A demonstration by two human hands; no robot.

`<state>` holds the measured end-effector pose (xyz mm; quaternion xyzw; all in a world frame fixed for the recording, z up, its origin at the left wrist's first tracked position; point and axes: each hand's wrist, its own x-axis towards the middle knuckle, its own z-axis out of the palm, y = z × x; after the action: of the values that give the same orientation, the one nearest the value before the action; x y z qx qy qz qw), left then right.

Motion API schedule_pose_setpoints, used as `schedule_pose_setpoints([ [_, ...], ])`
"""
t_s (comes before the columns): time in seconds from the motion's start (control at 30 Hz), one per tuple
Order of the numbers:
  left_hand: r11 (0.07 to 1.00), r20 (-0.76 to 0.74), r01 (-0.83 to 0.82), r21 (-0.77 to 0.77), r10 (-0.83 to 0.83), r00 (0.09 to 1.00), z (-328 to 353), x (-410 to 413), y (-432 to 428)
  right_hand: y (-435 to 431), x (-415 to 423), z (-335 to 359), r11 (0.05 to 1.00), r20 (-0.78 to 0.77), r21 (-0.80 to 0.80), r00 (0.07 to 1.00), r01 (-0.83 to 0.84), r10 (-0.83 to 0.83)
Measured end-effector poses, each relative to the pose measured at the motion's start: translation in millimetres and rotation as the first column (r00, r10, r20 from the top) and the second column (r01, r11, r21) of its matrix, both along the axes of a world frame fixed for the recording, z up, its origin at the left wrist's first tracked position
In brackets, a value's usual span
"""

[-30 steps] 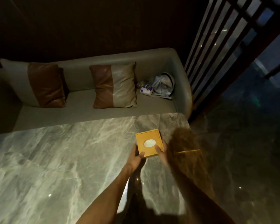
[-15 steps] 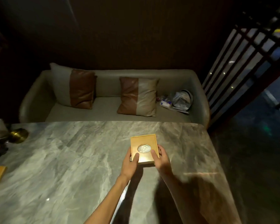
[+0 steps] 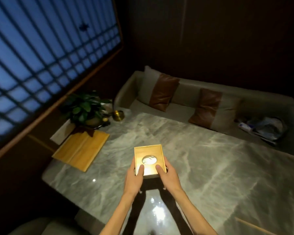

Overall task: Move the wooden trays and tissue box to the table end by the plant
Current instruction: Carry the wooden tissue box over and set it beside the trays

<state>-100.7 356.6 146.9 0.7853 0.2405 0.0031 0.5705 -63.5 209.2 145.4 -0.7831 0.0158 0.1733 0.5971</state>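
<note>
A square wooden tissue box (image 3: 148, 154) with an oval opening showing white tissue is held above the marble table (image 3: 202, 160). My left hand (image 3: 134, 180) grips its near left side, thumb on top. My right hand (image 3: 168, 178) grips the near right side the same way. Wooden trays (image 3: 81, 150) lie flat at the table's left end, just in front of a potted plant (image 3: 85, 109). How many trays lie there I cannot tell.
A brass bowl (image 3: 118, 115) stands beside the plant. Behind the table runs a grey sofa (image 3: 185, 106) with two brown-and-grey cushions and a bag (image 3: 268, 127) at its right end. A slatted window (image 3: 41, 48) fills the upper left.
The view has swung left, bringing the plant, trays and window into sight. Both hands have carried the tissue box leftward along the table, still gripping it.
</note>
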Motion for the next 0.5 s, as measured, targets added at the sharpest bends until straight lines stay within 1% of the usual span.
schedule_pose_setpoints([
  [0.07, 0.997, 0.013, -0.081, 0.017, 0.081, 0.997, 2.8, -24.1, 19.1, 24.5, -12.2, 0.4, 0.996, 0.033, 0.002, 0.996, -0.085, 0.085],
  [0.17, 0.978, 0.054, -0.205, 0.027, 0.204, 0.978, 3.4, -59.5, 36.0, 53.2, -27.7, -6.7, 0.972, 0.040, -0.024, 0.972, -0.232, 0.233],
  [0.23, 0.960, 0.069, -0.276, 0.048, 0.272, 0.960, 6.8, -85.3, 44.7, 72.6, -38.5, -11.4, 0.956, 0.037, -0.027, 0.955, -0.293, 0.294],
  [0.4, 0.874, -0.028, -0.468, 0.131, 0.475, 0.880, 2.8, -132.1, 76.9, 124.5, -67.9, -13.4, 0.907, -0.002, -0.016, 0.907, -0.421, 0.421],
  [0.5, 0.828, -0.030, -0.553, 0.091, 0.557, 0.830, -12.2, -147.4, 107.2, 161.3, -73.9, -22.4, 0.862, -0.023, -0.011, 0.862, -0.508, 0.507],
])
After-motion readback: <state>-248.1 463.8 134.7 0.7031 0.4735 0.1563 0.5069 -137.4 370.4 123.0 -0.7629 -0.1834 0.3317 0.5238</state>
